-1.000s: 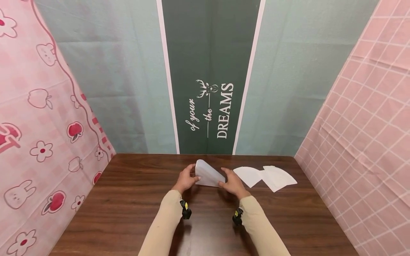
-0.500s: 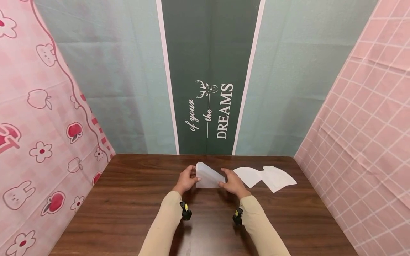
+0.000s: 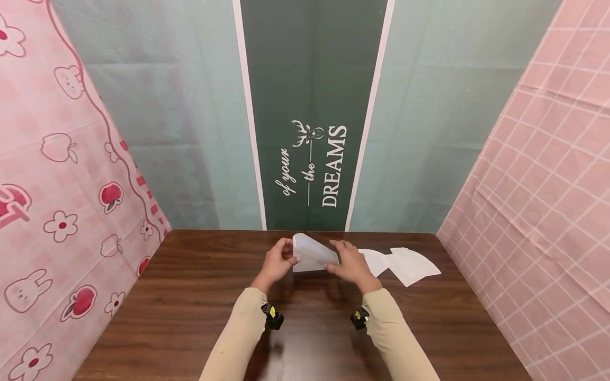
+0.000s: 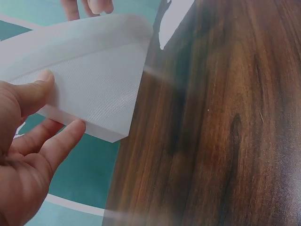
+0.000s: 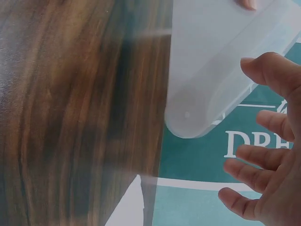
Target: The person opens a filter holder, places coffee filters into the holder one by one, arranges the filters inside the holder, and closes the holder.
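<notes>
A frosted, wedge-shaped plastic holder (image 3: 312,255) is held up over the back of the table, its narrow end toward the right. My left hand (image 3: 276,262) pinches its tall side, thumb on the ribbed face and fingers along the edge, as the left wrist view shows. Spread around the narrow rounded end is my right hand (image 3: 351,263). In the right wrist view that right hand (image 5: 270,165) has its fingers loose and parted, the thumb close to the holder's face (image 5: 211,70).
To the right lie two flat white fan-shaped paper pieces, which look like cone coffee filters; the left one (image 3: 374,259) is partly behind my right hand, the right one (image 3: 412,264) beside it. A brown wooden table (image 3: 190,317) ends at a green-and-teal curtain (image 3: 310,79).
The holder dipped slightly, then rose and shifted a little right, its base now higher. My right hand has moved slightly right and up and its fingers have loosened; the left hand still grips.
</notes>
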`<state>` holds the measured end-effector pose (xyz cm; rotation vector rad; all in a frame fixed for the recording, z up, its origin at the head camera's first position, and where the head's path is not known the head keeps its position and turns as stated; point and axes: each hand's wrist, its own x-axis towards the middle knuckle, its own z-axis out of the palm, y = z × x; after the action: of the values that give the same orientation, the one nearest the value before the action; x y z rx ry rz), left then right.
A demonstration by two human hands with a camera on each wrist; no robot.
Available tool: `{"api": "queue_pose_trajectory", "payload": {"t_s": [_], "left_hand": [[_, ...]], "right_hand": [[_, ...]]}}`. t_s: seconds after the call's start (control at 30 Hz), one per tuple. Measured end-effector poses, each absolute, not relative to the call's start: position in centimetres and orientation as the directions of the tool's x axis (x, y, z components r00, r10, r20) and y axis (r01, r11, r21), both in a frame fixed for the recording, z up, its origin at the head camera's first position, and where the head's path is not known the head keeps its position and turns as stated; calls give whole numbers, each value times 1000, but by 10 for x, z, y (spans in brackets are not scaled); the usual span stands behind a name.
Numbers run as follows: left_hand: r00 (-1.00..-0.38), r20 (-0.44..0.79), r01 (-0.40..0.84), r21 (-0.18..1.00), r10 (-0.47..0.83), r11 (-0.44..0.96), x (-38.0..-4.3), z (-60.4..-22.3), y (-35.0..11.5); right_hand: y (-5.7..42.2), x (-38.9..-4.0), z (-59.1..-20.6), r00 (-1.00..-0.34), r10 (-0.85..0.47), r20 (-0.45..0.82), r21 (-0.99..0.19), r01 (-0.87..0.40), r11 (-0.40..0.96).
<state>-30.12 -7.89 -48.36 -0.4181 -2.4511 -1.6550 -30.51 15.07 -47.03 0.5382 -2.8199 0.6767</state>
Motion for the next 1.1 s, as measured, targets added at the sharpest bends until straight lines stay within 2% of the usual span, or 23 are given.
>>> {"api": "queue_pose_trajectory", "payload": {"t_s": [0.23,0.5,1.1], "left_hand": [[-954,260,299,879,151,373,-296,-482,-80],[-948,282,315,886,145,341,-271,-481,-86],[-916,345,396,857,202,330,-237,-489,-91]], "right_hand": [[148,-299,-467,-916,-304,261,-372,-386,844],[149,-267,-468,-913,-305,271,-331,-386,861],[160,-234,-477,-885,-344,313,-339,-443,830]]}}
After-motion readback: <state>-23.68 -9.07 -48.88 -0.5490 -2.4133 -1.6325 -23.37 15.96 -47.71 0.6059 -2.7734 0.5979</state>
